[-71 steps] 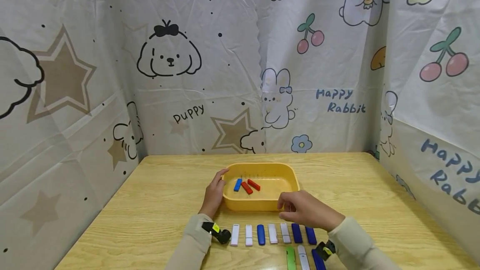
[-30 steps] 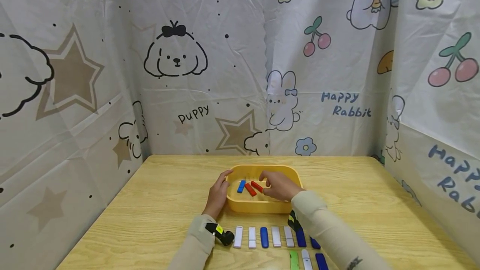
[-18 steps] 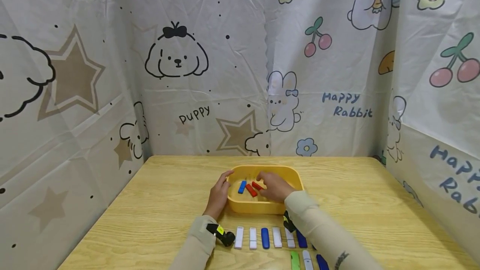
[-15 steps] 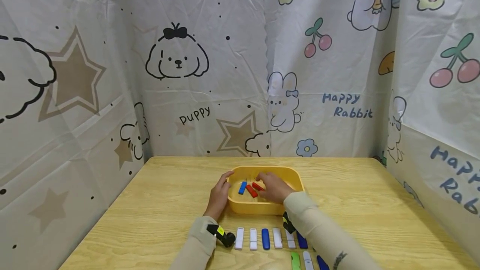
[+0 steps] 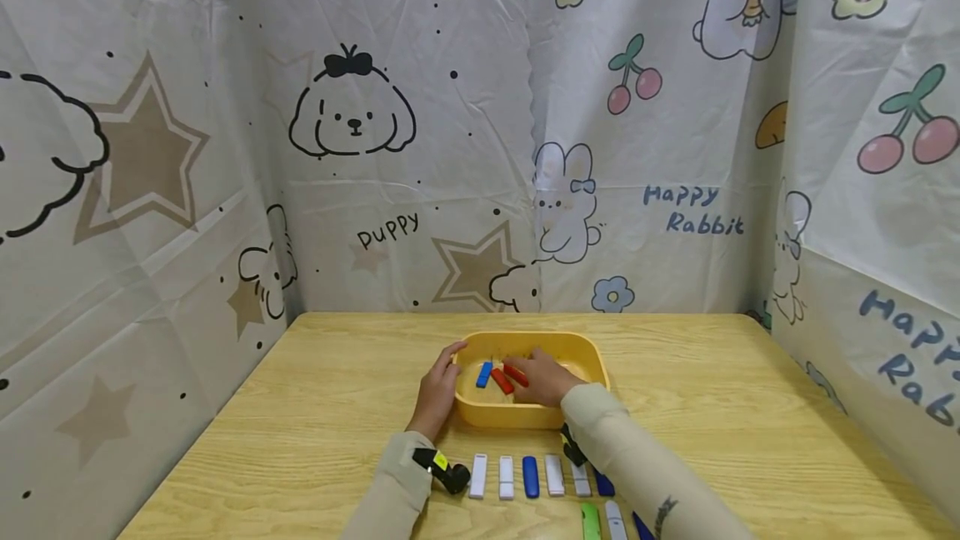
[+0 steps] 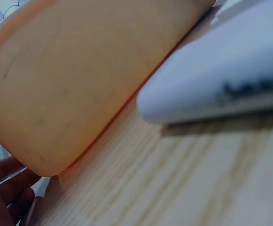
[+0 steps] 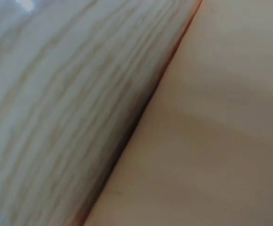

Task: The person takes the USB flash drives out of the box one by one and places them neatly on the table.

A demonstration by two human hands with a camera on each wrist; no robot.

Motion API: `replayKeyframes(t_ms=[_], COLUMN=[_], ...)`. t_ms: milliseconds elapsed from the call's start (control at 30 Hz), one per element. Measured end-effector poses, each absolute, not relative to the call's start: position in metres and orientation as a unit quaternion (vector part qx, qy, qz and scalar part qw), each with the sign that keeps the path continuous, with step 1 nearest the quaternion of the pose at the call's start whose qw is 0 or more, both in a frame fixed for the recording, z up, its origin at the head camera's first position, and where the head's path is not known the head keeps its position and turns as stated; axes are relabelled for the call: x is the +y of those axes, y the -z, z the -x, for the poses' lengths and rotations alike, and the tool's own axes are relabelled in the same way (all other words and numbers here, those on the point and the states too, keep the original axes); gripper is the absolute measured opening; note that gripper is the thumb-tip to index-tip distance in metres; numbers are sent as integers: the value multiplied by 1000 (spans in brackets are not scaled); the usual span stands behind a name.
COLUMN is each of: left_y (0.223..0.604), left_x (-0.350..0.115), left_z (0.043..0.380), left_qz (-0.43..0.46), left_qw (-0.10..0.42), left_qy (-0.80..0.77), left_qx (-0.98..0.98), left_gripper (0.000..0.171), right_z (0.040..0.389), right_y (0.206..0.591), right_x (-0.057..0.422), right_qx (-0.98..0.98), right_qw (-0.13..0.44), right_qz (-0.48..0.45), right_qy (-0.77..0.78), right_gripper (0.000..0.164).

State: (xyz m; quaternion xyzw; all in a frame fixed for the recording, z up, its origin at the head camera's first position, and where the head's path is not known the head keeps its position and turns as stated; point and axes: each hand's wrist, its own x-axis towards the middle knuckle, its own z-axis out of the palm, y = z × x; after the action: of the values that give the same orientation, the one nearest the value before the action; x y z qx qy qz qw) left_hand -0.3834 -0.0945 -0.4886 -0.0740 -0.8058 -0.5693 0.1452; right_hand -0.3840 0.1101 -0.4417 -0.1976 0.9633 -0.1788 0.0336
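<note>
Inside a yellow plastic basin (image 5: 510,416), my right hand (image 5: 549,379) pinches a red USB flash drive (image 5: 516,375) between thumb and fingers. A second red flash drive (image 5: 502,382) and a blue flash drive (image 5: 484,374) lie on the basin floor just left of it. My left hand (image 5: 436,390) holds the basin's left side, fingertips at the rim. In the left wrist view, its fingers (image 6: 12,188) show beside the basin's corner. Only the basin's outer wall (image 7: 197,132) and the table appear in the right wrist view; the right hand is out of that picture.
In front of the basin, a row of white flash drives (image 5: 477,476) and blue flash drives (image 5: 531,477) lies on the wooden table (image 5: 337,407). Nearer stand out a green one (image 5: 591,521) and a white one (image 5: 616,520). My right sleeve (image 5: 645,461) covers part of the row.
My right hand has come from the basin's near right edge into it, then slightly left. It has taken hold of the red flash drive. The left hand stays on the basin.
</note>
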Motion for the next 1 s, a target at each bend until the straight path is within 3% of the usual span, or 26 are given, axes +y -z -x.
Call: replayKeyframes(t_ms=[167,400,600,1000], left_y=[488,487,488,488], left_x=[-95,-95,-94,-93], left_z=[383,383,382,382], left_qz=[77,73,72,71], left_qw=[148,145,141,137], left_qy=[568,568,570,574], left_qx=[-806,-807,-806,-804], left_gripper=[40,40,40,40], right_z=[387,387,383,372], right_y=[445,445,444,432], right_x=[111,114,117,125], right_qx=[965,960,959,953], right_qw=[26,-3,10,51], right_qz=[207,220,215,216], right_qy=[156,174,183,207], right_gripper=[58,39,26,15])
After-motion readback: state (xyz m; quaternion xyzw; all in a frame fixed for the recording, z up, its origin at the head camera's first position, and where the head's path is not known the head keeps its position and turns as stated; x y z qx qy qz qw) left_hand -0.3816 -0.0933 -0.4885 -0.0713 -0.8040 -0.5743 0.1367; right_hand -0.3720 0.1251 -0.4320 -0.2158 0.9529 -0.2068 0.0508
